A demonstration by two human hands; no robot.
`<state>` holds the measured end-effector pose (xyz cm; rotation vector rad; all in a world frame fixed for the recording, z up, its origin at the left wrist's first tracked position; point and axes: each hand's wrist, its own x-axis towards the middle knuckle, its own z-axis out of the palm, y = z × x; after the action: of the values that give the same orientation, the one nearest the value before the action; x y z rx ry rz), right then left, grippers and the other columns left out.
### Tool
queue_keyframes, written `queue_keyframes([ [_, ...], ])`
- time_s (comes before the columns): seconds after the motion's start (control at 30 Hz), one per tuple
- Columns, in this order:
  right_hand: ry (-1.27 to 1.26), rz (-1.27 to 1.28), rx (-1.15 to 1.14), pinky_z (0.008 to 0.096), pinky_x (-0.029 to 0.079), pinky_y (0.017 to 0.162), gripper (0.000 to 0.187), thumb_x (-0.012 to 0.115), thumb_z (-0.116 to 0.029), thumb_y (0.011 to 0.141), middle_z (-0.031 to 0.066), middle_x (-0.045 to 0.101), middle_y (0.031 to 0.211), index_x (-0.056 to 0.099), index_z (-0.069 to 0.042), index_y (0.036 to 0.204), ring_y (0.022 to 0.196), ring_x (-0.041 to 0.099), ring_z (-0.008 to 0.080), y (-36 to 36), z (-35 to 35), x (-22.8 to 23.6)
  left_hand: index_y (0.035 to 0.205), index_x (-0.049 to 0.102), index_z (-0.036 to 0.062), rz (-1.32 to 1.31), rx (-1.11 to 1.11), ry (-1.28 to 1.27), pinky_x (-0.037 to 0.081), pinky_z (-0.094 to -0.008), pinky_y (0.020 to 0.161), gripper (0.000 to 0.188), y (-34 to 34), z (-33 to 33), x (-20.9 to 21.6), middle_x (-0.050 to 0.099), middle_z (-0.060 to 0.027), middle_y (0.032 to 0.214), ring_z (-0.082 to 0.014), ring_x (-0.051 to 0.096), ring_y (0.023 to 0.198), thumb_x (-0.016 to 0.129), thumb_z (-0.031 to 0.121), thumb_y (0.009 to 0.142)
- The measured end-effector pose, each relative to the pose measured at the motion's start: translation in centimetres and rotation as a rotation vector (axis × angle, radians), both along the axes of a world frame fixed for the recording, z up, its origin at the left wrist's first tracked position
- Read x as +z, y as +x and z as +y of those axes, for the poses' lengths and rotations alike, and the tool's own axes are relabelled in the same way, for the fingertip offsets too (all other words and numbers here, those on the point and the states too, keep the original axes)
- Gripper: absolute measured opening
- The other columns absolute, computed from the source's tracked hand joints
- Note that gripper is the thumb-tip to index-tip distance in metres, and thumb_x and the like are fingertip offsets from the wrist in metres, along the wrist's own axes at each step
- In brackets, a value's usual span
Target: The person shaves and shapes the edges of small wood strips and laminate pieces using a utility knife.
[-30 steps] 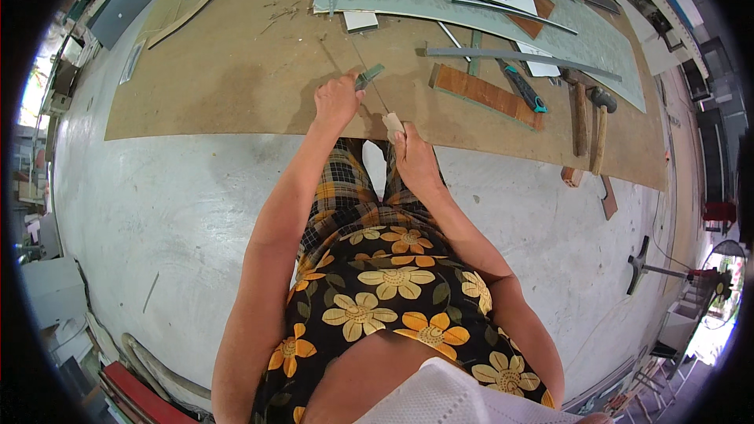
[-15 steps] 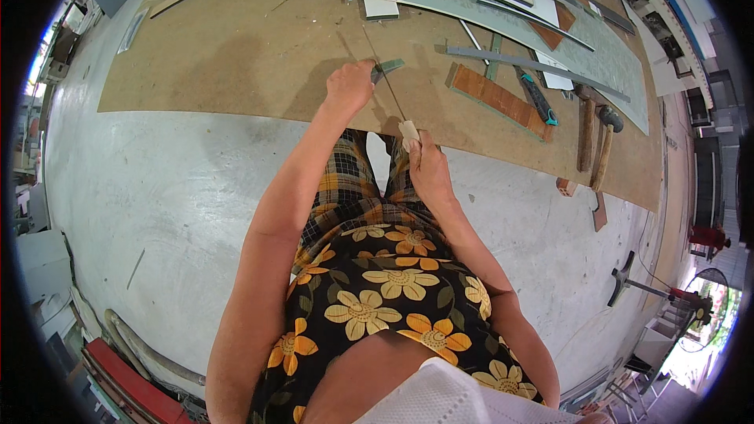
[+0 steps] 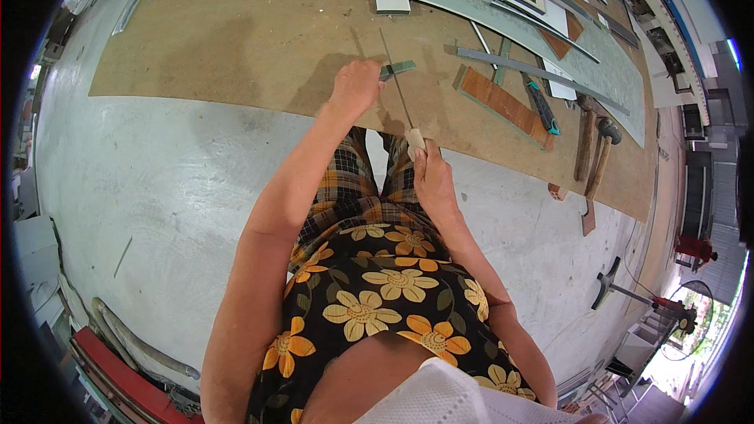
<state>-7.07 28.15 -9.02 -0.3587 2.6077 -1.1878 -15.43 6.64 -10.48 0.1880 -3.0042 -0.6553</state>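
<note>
My right hand (image 3: 434, 180) grips the pale wooden handle (image 3: 415, 139) of a thin, dark-bladed handsaw (image 3: 402, 96), seen almost edge-on. Its blade points away from me over the near edge of the brown board tabletop (image 3: 259, 63). Just left of the blade, my left hand (image 3: 358, 85) is closed on a short green strip (image 3: 402, 67). The strip's free end sticks out to the right, and the blade crosses it. How deep the blade sits in the strip, I cannot tell.
Right of my hands lie a brown wood-grain piece (image 3: 503, 106), a long grey metal bar (image 3: 542, 78), a black-and-teal cutter (image 3: 542, 107) and two hammers (image 3: 603, 149). Stacked panels (image 3: 463, 12) cover the far right, with a white block (image 3: 391, 2) beside them.
The saw and my right hand have drawn back slightly toward me. My left hand stays on the green strip. The whole view has shifted a little.
</note>
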Motion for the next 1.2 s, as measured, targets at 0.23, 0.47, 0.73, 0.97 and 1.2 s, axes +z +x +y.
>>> queue_keyframes([
  [0.23,0.015,0.087,0.035,0.0579,0.045,0.071,0.027,0.043,-0.020,0.102,0.0351,0.062,0.086,0.050,0.003,0.113,0.085,0.059,0.0542,-5.4,-4.8,0.7,0.092,0.068,0.0017,-0.010,0.008,0.038,0.053,-0.0486,0.075,0.022,0.0,-0.1,-0.4,0.067,-0.0224,0.086,-0.0411,0.066,0.086,0.074,0.020,0.081],
  [0.47,-0.034,0.018,0.014,0.0577,0.044,0.070,0.025,0.044,-0.019,0.102,0.0335,0.062,0.085,0.050,0.003,0.111,0.082,0.059,0.0544,-3.9,-4.0,-0.5,0.092,0.069,0.0024,0.003,-0.036,0.031,0.053,-0.0481,0.075,0.019,0.5,0.3,-0.4,0.068,-0.0208,0.088,-0.0400,0.066,0.086,0.072,0.017,0.081],
  [0.73,-0.032,-0.005,0.013,0.0575,0.044,0.075,0.026,0.044,-0.019,0.101,0.0336,0.063,0.089,0.051,0.003,0.112,0.089,0.059,0.0536,-4.9,-4.2,0.1,0.088,0.067,0.0009,0.037,0.004,0.038,0.054,-0.0473,0.074,0.017,0.4,0.3,-0.2,0.067,-0.0205,0.084,-0.0391,0.067,0.085,0.072,0.016,0.081],
  [0.97,-0.007,-0.120,0.039,0.0577,0.045,0.078,0.028,0.044,-0.018,0.100,0.0364,0.062,0.088,0.051,0.007,0.106,0.089,0.059,0.0536,-6.2,-5.6,-0.6,0.089,0.067,0.0000,0.042,0.005,0.026,0.054,-0.0480,0.074,0.020,0.3,0.5,-0.5,0.067,-0.0214,0.084,-0.0398,0.067,0.084,0.072,0.017,0.081],
  [1.2,0.055,0.096,0.007,0.0582,0.046,0.074,0.024,0.046,-0.018,0.099,0.0350,0.063,0.085,0.051,0.005,0.099,0.085,0.060,0.0535,-6.5,-6.4,0.1,0.090,0.067,-0.0001,0.023,0.046,0.033,0.054,-0.0478,0.075,0.022,0.4,0.6,0.4,0.068,-0.0221,0.085,-0.0404,0.067,0.086,0.073,0.019,0.081],
])
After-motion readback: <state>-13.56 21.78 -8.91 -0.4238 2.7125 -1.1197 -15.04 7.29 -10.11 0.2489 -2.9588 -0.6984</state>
